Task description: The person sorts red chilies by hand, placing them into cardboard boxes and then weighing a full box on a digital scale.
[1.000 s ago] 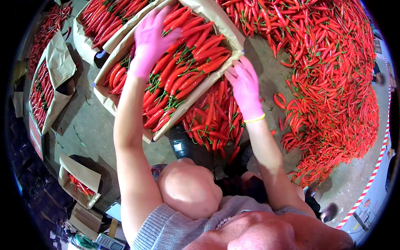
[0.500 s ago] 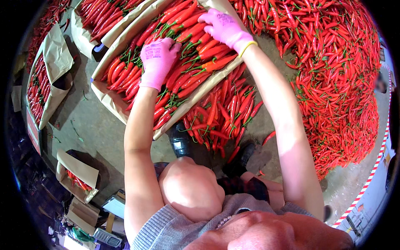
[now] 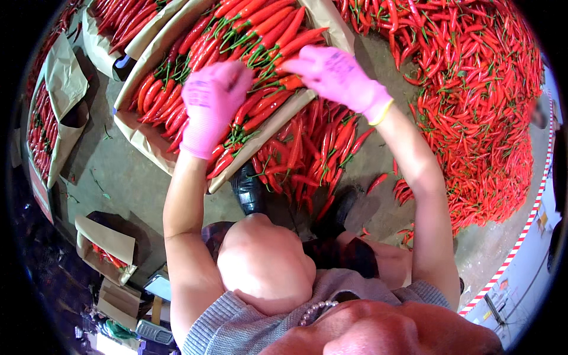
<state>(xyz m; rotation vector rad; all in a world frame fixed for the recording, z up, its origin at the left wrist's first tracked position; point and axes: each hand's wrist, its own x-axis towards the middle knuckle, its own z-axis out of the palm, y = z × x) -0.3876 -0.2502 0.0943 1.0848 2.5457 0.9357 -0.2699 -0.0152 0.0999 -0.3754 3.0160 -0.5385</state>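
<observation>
Both my hands wear pink gloves above a paper-lined box (image 3: pixel 142 145) packed with rows of red chili peppers (image 3: pixel 269 109) with green stems. My left hand (image 3: pixel 216 97) hovers over the middle of the rows, back of the hand up. Its fingers are curled, and what they hold, if anything, is hidden. At the box's right side, my right hand (image 3: pixel 337 77) reaches leftward with fingers stretched out, the tips at the peppers there. No pepper shows clearly in its grasp. A loose pile of chili peppers (image 3: pixel 313 151) lies against the box's near side, on the floor.
A large heap of red chilies (image 3: pixel 479 118) covers the right side. More paper-lined boxes of chilies stand at left: a far box (image 3: pixel 97 44), a side box (image 3: pixel 65 89) and a small box (image 3: pixel 103 231). My black shoe (image 3: pixel 248 189) is close to the packed box.
My right hand has drawn back toward me from the box's far right edge. My left hand has shifted slightly left and nearer. The whole view has shifted a little.
</observation>
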